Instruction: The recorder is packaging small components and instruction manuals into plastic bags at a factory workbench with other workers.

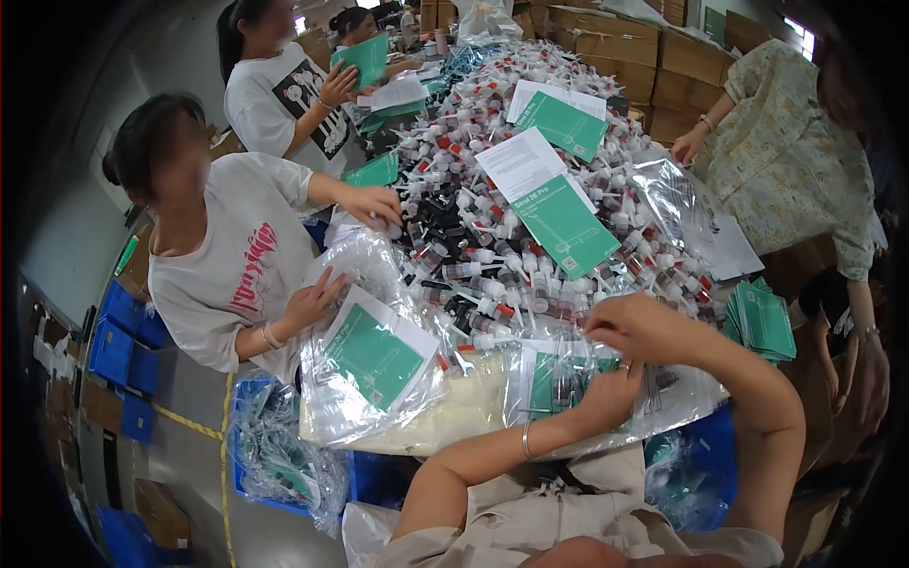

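My left hand (611,398), with a bracelet at its wrist, is closed at the edge of a clear plastic bag (516,386) at the table's near side. A green booklet (542,383) and a small dark-filled bottle (564,383) show through the film. Just above it my right hand (649,327) is bent down with curled fingers; whatever they pinch is hidden. Beyond both hands spreads a big heap of small clear bottles (540,293) with white nozzle caps. On the heap rest a green booklet (568,227) and a white printed sheet (519,163).
At left a person (237,246) reaches into the heap beside a filled bag (374,355). Another person (786,142) stands at right, near a stack of green booklets (760,322). Blue bins (251,483) of bagged sets stand below the table edge. Cardboard boxes (615,47) rise behind.
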{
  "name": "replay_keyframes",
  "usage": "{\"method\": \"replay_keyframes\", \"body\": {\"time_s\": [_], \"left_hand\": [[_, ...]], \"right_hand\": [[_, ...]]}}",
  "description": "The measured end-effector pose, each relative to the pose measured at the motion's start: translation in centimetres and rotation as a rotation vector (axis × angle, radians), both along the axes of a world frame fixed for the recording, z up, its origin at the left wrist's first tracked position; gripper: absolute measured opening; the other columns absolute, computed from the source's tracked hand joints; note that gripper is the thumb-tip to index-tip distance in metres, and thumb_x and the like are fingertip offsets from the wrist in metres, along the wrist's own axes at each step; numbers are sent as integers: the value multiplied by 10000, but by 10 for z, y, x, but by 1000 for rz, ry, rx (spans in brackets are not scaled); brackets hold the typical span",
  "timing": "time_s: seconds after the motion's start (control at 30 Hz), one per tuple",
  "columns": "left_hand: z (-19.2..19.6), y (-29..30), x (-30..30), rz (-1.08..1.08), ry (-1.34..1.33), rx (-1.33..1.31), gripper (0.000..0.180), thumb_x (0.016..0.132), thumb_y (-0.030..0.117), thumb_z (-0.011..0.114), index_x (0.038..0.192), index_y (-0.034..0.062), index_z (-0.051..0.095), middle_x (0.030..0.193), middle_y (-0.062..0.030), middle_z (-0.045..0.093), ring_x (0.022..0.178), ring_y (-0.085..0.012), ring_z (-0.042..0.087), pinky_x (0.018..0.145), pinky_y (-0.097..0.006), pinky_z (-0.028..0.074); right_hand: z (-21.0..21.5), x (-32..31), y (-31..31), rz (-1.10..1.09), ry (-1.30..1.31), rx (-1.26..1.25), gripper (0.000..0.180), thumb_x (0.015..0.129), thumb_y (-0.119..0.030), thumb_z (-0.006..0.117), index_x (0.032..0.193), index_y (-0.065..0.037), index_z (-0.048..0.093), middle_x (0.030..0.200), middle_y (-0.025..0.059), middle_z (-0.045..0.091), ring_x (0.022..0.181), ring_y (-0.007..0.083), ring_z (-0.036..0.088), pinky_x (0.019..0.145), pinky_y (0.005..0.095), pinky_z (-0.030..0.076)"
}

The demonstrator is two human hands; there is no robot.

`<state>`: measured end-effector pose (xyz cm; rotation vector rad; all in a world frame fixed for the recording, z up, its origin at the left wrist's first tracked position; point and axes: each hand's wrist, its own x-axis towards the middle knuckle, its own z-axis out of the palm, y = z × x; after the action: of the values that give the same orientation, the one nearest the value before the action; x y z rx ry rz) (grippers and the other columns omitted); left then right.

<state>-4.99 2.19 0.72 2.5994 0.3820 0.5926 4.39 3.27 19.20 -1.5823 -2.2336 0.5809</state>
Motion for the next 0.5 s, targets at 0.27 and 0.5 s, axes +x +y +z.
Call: {"method": "replay_keyframes", "body": {"time_s": [0.27,0.5], "left_hand": [[7,1,1,-79,-267,100,390,688,59,530,1044,-96,504,752,-176,577,575,-266,594,512,-343,483],[11,11,-4,-81,-228,110,97,663,96,526,700,10,549,772,-162,561,670,-277,576,586,-360,471]], "right_hand": [[-112,-83,140,391,-454,543,76,664,-109,602,724,-66,619,809,78,592,844,245,584,709,358,454],[-145,-126,181,422,-651,697,125,700,-195,576,689,-76,611,747,52,594,791,206,566,691,329,398]]}}
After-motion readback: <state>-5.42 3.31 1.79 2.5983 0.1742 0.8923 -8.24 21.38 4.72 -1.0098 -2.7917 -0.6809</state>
